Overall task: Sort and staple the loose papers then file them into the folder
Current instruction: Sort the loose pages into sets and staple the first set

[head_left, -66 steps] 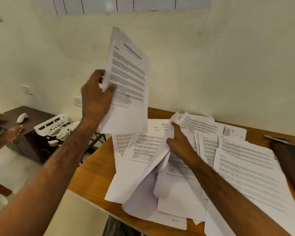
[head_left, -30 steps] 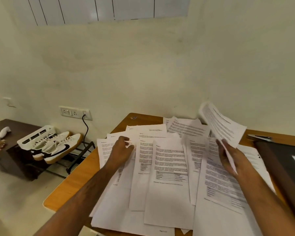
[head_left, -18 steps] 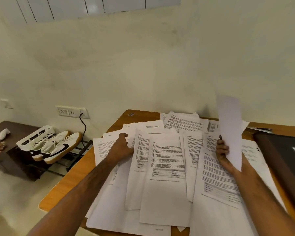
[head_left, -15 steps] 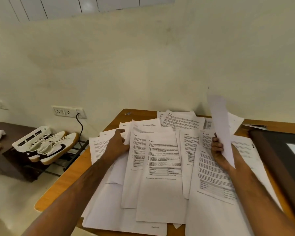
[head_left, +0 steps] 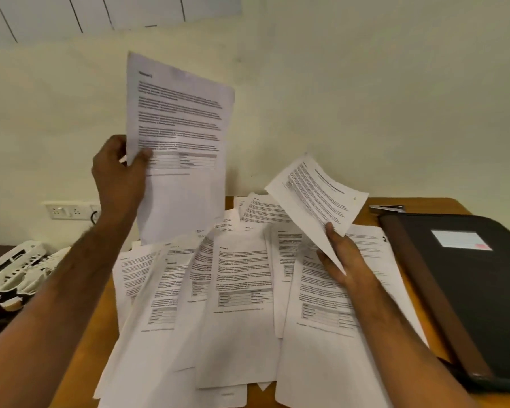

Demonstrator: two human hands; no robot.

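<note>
- Your left hand (head_left: 120,175) pinches one printed sheet (head_left: 178,142) at its left edge, thumb on the front, and holds it upright above the bench (head_left: 80,348).
- Your right hand (head_left: 340,257) grips a second sheet (head_left: 317,195) by its lower corner, tilted just over the spread.
- The rest of the loose papers (head_left: 242,304) lie fanned and overlapping across the bench, some hanging past the near edge.
- Judge these sheets as very light and limp: held at one edge they will likely droop or curl, so a grip nearer the middle of a side should keep them flatter.
- Overlapped pages probably slide on each other; lifting one could drag its neighbour, and those at the near edge could slip off.
- Corners look liable to crease under a hard pinch, so hold gently.
- The dark folder (head_left: 465,290) lies shut on the bench to your right, just beside the papers; nothing can be seen inside it, and no sheet is filed yet.
- What seems to be a stapler (head_left: 386,208) rests beyond the folder's far corner, untouched.
- To the left, off the bench, a white basket (head_left: 12,260) holds what appear to be shoes.
</note>
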